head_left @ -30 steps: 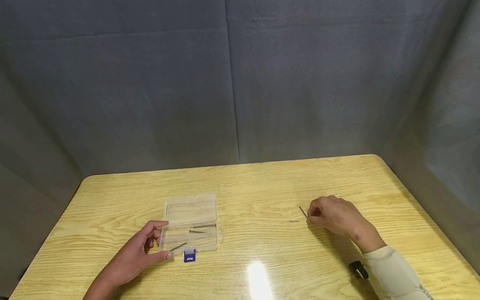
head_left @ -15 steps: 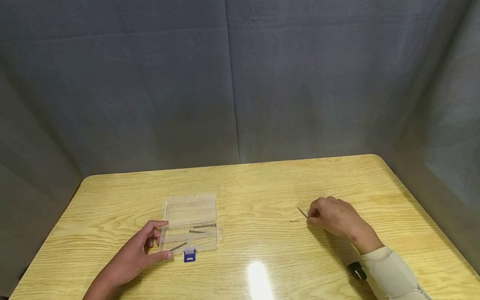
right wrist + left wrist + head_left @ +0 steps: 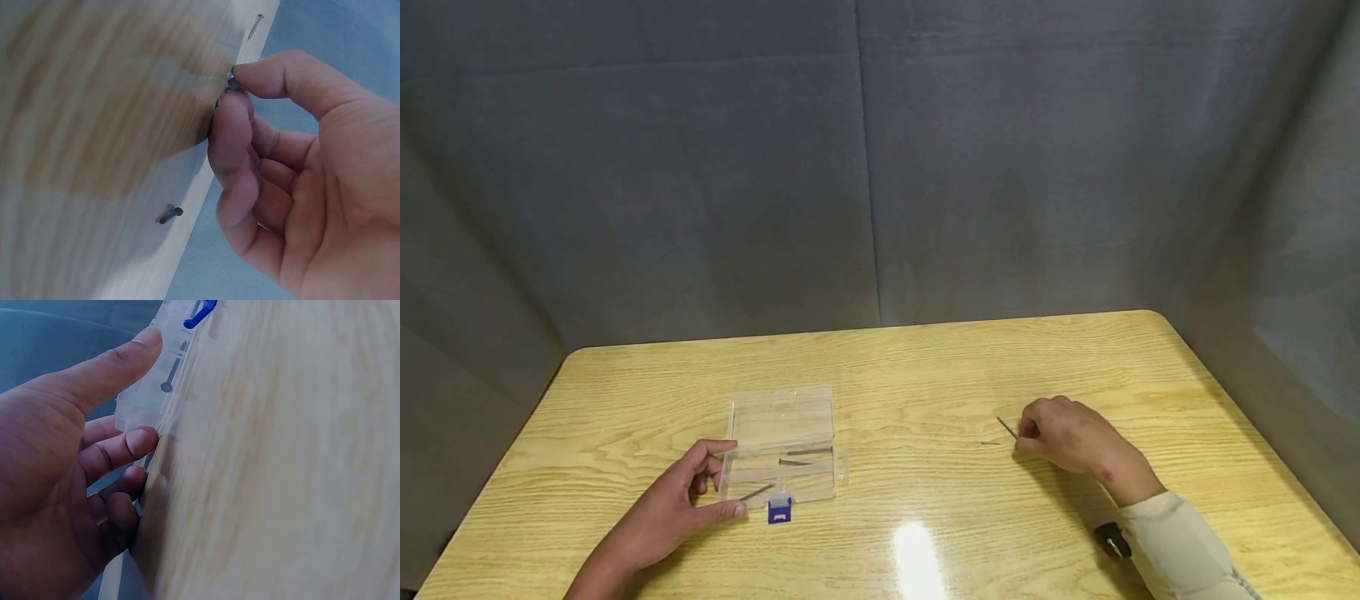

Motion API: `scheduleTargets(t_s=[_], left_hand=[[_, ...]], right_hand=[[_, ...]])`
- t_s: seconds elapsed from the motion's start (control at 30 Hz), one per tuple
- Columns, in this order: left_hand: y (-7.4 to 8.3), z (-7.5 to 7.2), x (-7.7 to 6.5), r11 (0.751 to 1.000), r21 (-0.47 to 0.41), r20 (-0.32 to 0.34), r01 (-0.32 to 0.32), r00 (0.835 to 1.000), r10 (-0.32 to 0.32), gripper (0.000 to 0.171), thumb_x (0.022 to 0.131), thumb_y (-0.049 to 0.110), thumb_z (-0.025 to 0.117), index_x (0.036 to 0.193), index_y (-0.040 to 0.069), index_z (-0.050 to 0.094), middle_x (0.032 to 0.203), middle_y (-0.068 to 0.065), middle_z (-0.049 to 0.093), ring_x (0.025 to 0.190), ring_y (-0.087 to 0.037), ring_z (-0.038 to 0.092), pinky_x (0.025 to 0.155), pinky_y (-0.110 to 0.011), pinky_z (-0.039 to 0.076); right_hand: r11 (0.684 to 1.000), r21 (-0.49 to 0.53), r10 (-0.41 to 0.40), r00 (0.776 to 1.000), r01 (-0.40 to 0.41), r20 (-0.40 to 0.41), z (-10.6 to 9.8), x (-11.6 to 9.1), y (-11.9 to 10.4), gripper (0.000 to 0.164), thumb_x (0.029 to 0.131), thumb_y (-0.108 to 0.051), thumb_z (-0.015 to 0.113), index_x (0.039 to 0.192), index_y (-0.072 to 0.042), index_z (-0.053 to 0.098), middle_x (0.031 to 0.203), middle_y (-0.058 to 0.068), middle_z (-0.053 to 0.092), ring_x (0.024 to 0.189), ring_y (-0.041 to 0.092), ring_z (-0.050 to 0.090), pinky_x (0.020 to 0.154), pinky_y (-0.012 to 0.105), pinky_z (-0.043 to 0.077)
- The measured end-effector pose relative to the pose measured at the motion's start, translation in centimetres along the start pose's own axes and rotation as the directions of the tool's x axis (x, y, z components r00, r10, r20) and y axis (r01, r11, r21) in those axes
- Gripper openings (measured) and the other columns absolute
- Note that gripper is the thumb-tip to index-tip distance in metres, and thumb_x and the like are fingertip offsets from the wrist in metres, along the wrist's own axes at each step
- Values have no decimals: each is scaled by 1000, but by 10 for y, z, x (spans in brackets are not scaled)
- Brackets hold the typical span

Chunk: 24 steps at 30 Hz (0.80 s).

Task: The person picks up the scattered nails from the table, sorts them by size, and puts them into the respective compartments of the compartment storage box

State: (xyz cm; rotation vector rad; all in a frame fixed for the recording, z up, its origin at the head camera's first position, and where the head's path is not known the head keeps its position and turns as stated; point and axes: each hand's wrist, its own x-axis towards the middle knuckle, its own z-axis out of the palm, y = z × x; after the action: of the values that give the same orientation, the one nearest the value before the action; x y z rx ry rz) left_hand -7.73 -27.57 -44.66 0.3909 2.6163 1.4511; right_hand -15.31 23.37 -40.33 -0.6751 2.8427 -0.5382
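A clear plastic compartment box (image 3: pixel 808 487) with a blue latch (image 3: pixel 779 510) lies with its lid (image 3: pixel 782 417) folded back. Several nails are inside, one of them a dark nail (image 3: pixel 806 452). My left hand (image 3: pixel 666 508) holds the box's left end, thumb at the front and index finger near the hinge. On the right, my right hand (image 3: pixel 1071 437) pinches a nail between thumb and index finger at the table surface. The nail's shaft (image 3: pixel 1006 427) sticks out to the left; its head (image 3: pixel 234 83) shows between the fingertips in the right wrist view.
A small nail (image 3: pixel 990 442) lies just left of my right hand. The right wrist view shows another dark nail (image 3: pixel 170 215) on the wooden table (image 3: pixel 910 392) below the fingers. Grey cloth (image 3: pixel 760 200) hangs behind the table.
The pinched nail's shaft has swung slightly, and my right hand has barely shifted. My left hand and the box stay in place.
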Motion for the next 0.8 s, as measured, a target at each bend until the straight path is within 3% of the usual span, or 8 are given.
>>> scheduleTargets(t_s=[0.23,0.8], left_hand=[[1,0,0,1000,-1,-5,2,1000,-2,65,87,20,85,140,5,51,97,-6,48,77,-19,40,64,-31,35],[-1,0,0,1000,-14,11,5,1000,-5,65,88,20,84,142,6,50,96,-6,48,77,-20,40,64,-32,35]], right_hand=[[1000,1,14,999,-14,-41,1,1,-2,25,84,-15,82,67,-22,65,58,-13,45,52,5,37,50,26,30],[999,-42,-30,990,25,-135,-2,-3,-15,22,89,-8,73,72,-19,62,65,-11,51,55,6,42,50,27,37]])
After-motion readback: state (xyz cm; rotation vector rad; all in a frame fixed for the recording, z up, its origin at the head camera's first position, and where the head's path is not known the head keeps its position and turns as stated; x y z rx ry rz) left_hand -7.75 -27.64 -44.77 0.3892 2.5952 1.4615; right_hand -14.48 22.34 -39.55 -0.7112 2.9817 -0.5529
